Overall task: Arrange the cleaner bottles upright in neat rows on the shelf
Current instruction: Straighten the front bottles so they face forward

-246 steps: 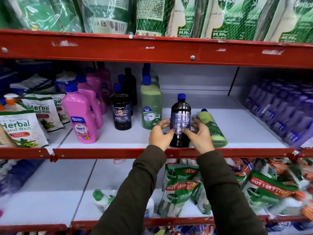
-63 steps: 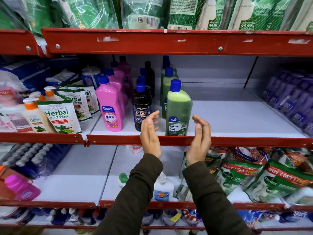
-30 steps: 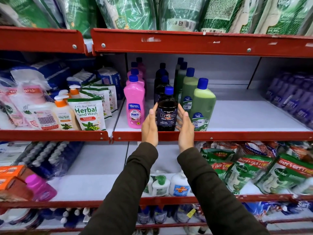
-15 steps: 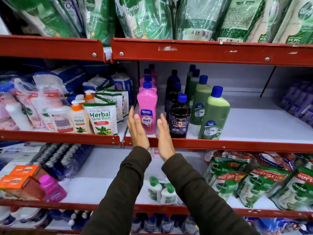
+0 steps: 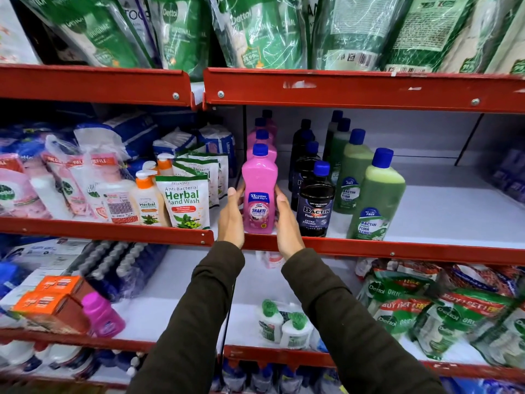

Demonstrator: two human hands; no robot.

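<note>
Front pink bottle: an upright pink plastic cleaner bottle with a blue cap and a "Shakti" label (image 5: 259, 194) stands at the front edge of the white shelf with the red front rail (image 5: 426, 251), near the shelf's left end.
Hands: the left hand (image 5: 231, 217) lies flat against the bottle's left side and the right hand (image 5: 287, 223) against its right side, fingers straight and pointing up, the bottle pressed between the two palms.
Pink row: more pink blue-capped bottles (image 5: 261, 140) stand upright in a line behind it, running toward the back wall.
Black row: just right of the pink bottle, a black "Bactin Floor Cleaner" bottle with a blue cap (image 5: 315, 200) stands upright at the front edge, with other black bottles (image 5: 302, 155) lined up behind it.
Green row: further right, a green "Bactin" bottle with a blue cap (image 5: 375, 197) stands at the front edge, and more green bottles (image 5: 352, 169) go back behind it.
Shelf's right part: bare white surface.
Neighbouring shelf, left: white-and-green "Herbal Hand Wash" pouches (image 5: 184, 203) and a pump bottle with an orange top (image 5: 146, 197) stand at its front edge.
Shelf above: green "Dettol" refill bags (image 5: 255, 32) lean over the rail.
Sleeves: both arms wear dark olive sleeves (image 5: 199, 322).
</note>
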